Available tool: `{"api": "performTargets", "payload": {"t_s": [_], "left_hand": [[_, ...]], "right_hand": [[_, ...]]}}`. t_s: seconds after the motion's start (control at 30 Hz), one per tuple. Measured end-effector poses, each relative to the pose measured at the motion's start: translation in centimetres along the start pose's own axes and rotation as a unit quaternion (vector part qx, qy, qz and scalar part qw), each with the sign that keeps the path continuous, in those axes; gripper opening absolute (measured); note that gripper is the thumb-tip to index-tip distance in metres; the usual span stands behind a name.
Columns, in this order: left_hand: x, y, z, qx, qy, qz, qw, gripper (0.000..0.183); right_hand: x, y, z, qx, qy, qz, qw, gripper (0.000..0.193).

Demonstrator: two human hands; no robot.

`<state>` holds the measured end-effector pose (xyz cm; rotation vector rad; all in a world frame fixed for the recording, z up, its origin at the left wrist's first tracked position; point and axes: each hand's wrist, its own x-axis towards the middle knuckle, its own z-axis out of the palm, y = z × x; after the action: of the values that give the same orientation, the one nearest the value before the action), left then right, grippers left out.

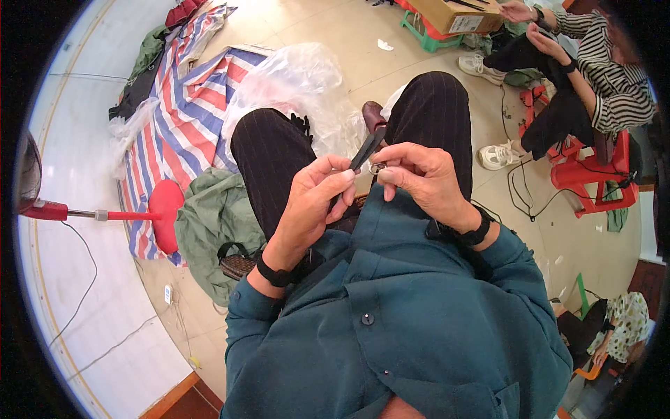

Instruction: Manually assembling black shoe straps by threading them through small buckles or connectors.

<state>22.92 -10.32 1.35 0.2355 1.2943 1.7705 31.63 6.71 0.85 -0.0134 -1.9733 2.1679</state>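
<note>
My left hand (314, 195) pinches a flat black strap (368, 148) between thumb and fingers, above my lap. The strap's free end points up and away from me. Close beside it, my right hand (426, 178) is closed on a small metal ring (377, 168) between thumb and forefinger. The ring lies right at the strap; whether the strap passes through it I cannot tell. Both hands are held nearly together between my knees, and each wrist wears a black band.
A striped plastic sheet (199, 105) and clear plastic bags (293, 77) lie at front left. Green cloth (216, 223) sits by my left leg, near a red-based stand (166, 216). At right, a person (586, 77) works beside a cardboard box (457, 15) and red stool (593, 178).
</note>
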Motion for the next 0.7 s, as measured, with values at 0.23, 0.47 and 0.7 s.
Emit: {"api": "performTargets", "payload": {"t_s": [0.23, 0.47, 0.7], "left_hand": [[0.1, -0.4, 0.11, 0.026, 0.0, 0.03, 0.999, 0.013], [0.13, -0.47, 0.12, 0.026, -0.007, 0.023, 0.999, 0.014], [0.29, -0.43, 0.19, 0.0, -0.02, -0.004, 1.0, 0.016]], "right_hand": [[-0.1, 0.27, 0.01, 0.054, 0.009, 0.059, 0.997, 0.014], [0.16, 0.22, 0.0, 0.08, 0.01, 0.069, 0.994, 0.017], [0.02, 0.35, 0.13, 0.081, 0.001, 0.075, 0.994, 0.015]]}}
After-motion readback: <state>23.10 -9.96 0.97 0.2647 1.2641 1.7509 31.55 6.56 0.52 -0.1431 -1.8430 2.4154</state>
